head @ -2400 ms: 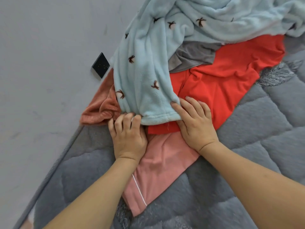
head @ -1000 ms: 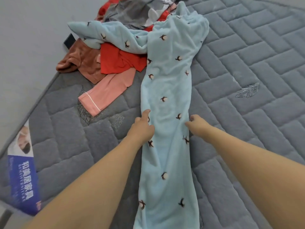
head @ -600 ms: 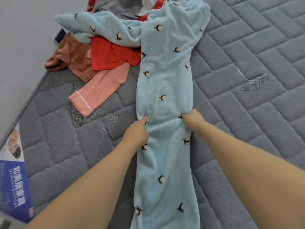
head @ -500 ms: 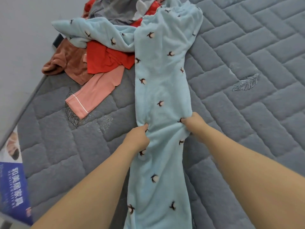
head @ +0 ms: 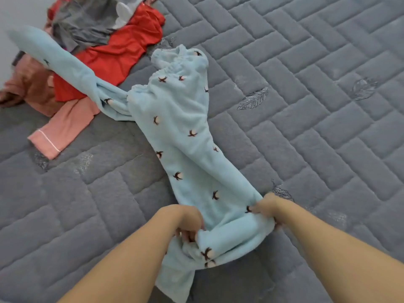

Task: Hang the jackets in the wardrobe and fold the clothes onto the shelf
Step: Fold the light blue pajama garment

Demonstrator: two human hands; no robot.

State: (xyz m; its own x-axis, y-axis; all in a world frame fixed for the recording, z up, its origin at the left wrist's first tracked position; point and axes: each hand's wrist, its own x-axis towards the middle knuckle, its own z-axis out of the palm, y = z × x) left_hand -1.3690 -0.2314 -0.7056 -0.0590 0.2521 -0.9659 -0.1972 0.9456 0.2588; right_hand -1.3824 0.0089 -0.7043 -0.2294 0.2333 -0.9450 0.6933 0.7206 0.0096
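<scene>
A pair of light blue fleece trousers (head: 185, 136) with small dark sprigs lies stretched across the grey quilted mattress (head: 306, 106). One leg runs toward me; the other trails left over the clothes pile. My left hand (head: 188, 226) grips the near leg's left edge, fingers curled into the fabric. My right hand (head: 265, 207) pinches its right edge. Between them the leg bunches into a fold, and its cuff end hangs below my arms.
A heap of clothes sits at the upper left: a red garment (head: 118, 53), a grey one (head: 87, 25), a pink sleeve with white piping (head: 63, 130) and a brown fleece piece (head: 28, 88). A pale wall borders the mattress on the left.
Both hands have pulled the blue trousers toward me and to the right. The waistband has come off the pile onto the mattress, and the leg now bunches between my hands.
</scene>
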